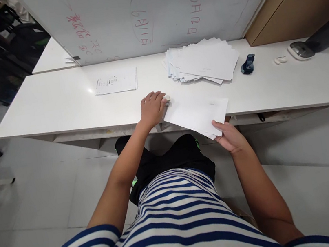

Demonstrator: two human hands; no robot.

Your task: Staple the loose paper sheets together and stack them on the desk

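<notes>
My left hand (152, 108) is closed over what looks like a small white stapler (167, 98), at the left corner of some white sheets of paper (199, 116). Most of the stapler is hidden under my fingers. My right hand (229, 135) pinches the near right corner of the same sheets, thumb on top and fingers beneath. The sheets reach out past the front edge of the white desk (66, 109), slightly tilted. Beyond them lies a loosely fanned pile of white papers (207, 61). A thinner, neat stack of printed paper (116, 81) lies to the left.
Right of the pile are a dark tape dispenser-like item (247, 64), a small white object (280, 60) and a grey-and-white mouse-shaped device (301, 50). A whiteboard (166, 11) with red writing stands along the back. A cardboard box (294, 1) stands at the back right.
</notes>
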